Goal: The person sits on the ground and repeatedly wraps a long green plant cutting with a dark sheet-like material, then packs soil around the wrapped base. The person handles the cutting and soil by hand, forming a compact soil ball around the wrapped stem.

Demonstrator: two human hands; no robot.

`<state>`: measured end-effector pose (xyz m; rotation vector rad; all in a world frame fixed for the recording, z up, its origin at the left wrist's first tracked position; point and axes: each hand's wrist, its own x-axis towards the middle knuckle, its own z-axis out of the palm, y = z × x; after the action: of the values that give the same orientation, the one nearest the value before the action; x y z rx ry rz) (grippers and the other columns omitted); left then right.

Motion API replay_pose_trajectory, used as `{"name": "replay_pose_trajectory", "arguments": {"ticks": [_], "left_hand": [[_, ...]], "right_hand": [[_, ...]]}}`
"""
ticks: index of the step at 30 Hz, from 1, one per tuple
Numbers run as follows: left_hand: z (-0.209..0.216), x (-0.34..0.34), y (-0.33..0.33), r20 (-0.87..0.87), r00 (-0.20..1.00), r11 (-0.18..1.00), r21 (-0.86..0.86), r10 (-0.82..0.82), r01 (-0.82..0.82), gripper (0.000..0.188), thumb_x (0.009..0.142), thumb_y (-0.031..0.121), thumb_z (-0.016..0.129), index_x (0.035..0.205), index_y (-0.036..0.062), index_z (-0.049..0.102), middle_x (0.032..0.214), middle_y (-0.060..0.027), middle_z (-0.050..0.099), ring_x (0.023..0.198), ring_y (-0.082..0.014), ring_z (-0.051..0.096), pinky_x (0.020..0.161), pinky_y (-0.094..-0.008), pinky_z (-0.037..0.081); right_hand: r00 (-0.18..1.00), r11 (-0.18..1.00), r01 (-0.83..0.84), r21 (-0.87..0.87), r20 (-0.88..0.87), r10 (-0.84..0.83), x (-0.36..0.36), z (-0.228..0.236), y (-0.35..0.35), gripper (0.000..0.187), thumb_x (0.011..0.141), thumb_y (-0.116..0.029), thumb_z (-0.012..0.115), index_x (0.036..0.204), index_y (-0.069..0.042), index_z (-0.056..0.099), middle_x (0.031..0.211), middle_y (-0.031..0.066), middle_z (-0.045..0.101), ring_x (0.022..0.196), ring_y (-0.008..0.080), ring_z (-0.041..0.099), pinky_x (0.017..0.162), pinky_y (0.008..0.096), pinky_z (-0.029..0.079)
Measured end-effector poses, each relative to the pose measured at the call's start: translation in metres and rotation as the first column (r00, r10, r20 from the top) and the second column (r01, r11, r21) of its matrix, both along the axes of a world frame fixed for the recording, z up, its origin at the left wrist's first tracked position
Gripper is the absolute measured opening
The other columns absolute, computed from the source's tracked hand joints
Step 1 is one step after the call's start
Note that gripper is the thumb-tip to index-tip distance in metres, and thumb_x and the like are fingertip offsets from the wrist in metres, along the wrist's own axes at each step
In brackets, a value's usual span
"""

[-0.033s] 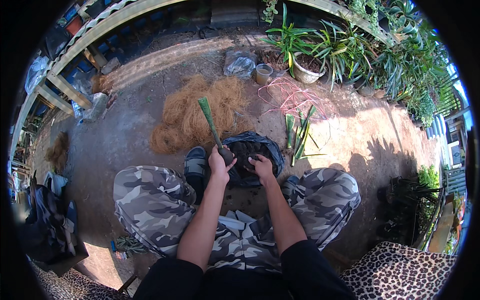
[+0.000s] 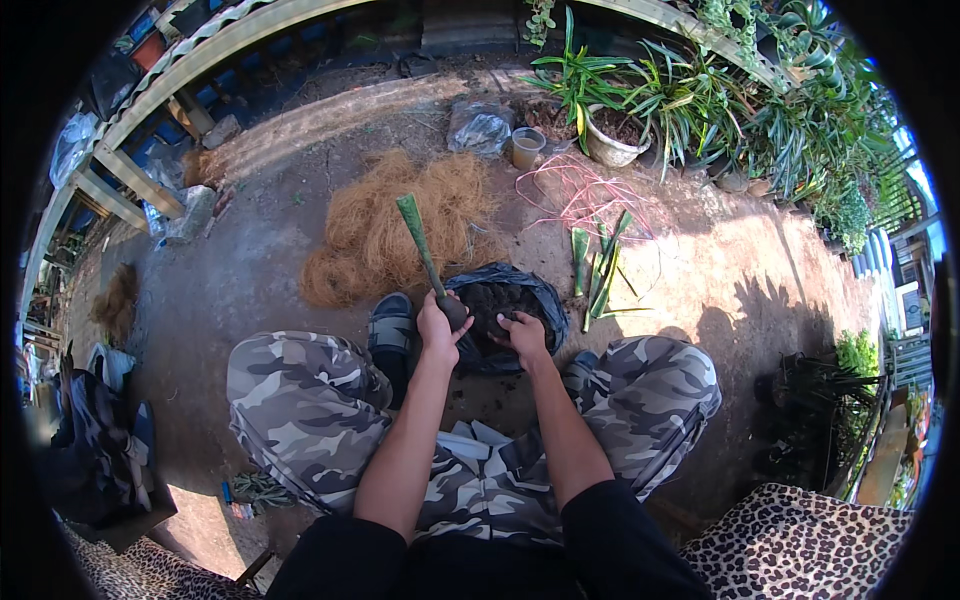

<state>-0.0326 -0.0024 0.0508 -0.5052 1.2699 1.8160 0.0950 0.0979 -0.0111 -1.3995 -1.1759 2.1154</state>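
Observation:
A long green snake plant leaf cutting (image 2: 415, 230) stands up from my left hand (image 2: 437, 328), leaning a little to the left. Around its lower end is a dark, rounded ball of soil (image 2: 454, 312), which the fingers of that hand wrap. My right hand (image 2: 526, 338) reaches over the right side of a black plastic bag (image 2: 553, 304), its fingers curled down at the dark soil (image 2: 495, 296) inside; the fingertips are partly hidden. The bag lies open on the ground between my feet.
A heap of brown coir fibre (image 2: 395, 225) lies beyond the bag. Cut green leaves (image 2: 605, 265) and tangled pink string (image 2: 590, 195) lie to the right. Farther back are a plastic cup (image 2: 527, 147), a clear plastic bag (image 2: 480, 128) and a potted plant (image 2: 615, 150). Leopard-print fabric (image 2: 800, 545) is nearby at right.

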Motion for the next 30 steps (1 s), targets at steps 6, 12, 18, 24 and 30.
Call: {"name": "replay_pose_trajectory", "arguments": {"ticks": [6,12,18,24,30], "left_hand": [[-0.001,-0.005,0.006,-0.013,1.000,1.000,0.003,0.000,0.000,0.033,0.098,0.042,0.043,0.100,0.0130,0.059,0.092,-0.0022,0.062,0.083,-0.0204,0.063,0.074,-0.0386,0.055],[0.000,-0.005,0.005,-0.014,1.000,1.000,-0.007,-0.009,0.009,0.032,0.098,0.042,0.043,0.098,0.0133,0.058,0.092,-0.0025,0.062,0.082,-0.0205,0.063,0.073,-0.0386,0.055],[0.001,-0.004,0.005,-0.006,1.000,1.000,-0.008,-0.006,0.006,0.032,0.098,0.041,0.043,0.099,0.0130,0.058,0.092,-0.0027,0.062,0.081,-0.0206,0.063,0.073,-0.0385,0.055],[0.001,-0.003,0.005,-0.007,1.000,1.000,-0.020,-0.018,0.018,0.033,0.098,0.041,0.043,0.101,0.0125,0.058,0.093,-0.0034,0.062,0.082,-0.0213,0.063,0.072,-0.0385,0.055],[0.010,-0.001,0.002,-0.012,1.000,0.999,-0.029,-0.023,0.023,0.033,0.098,0.041,0.043,0.102,0.0123,0.058,0.094,-0.0036,0.063,0.082,-0.0213,0.064,0.073,-0.0384,0.055]], "right_hand": [[0.991,0.997,-0.060,-0.053,0.116,0.066,-0.002,0.011,0.008,0.026,0.085,-0.017,0.076,0.098,0.002,0.066,0.080,0.0097,0.069,0.060,0.0212,0.067,0.053,0.0314,0.057],[0.993,0.985,-0.018,-0.171,0.110,0.037,-0.001,0.001,0.012,0.039,0.082,-0.014,0.077,0.114,0.000,0.060,0.089,0.0120,0.070,0.068,0.0239,0.069,0.058,0.0357,0.058],[0.987,0.983,-0.053,-0.175,0.139,0.078,-0.001,0.011,0.009,0.034,0.081,-0.015,0.077,0.107,0.000,0.061,0.093,0.0113,0.068,0.072,0.0246,0.069,0.061,0.0370,0.058],[0.991,0.972,-0.027,-0.235,0.124,0.057,-0.005,0.016,0.010,0.025,0.088,-0.024,0.071,0.098,-0.002,0.063,0.087,0.0097,0.067,0.071,0.0242,0.069,0.059,0.0359,0.058],[0.995,0.969,-0.018,-0.246,0.092,0.042,-0.005,0.020,0.008,0.033,0.093,-0.037,0.064,0.090,-0.005,0.066,0.085,0.0096,0.068,0.073,0.0247,0.070,0.056,0.0349,0.057]]}}
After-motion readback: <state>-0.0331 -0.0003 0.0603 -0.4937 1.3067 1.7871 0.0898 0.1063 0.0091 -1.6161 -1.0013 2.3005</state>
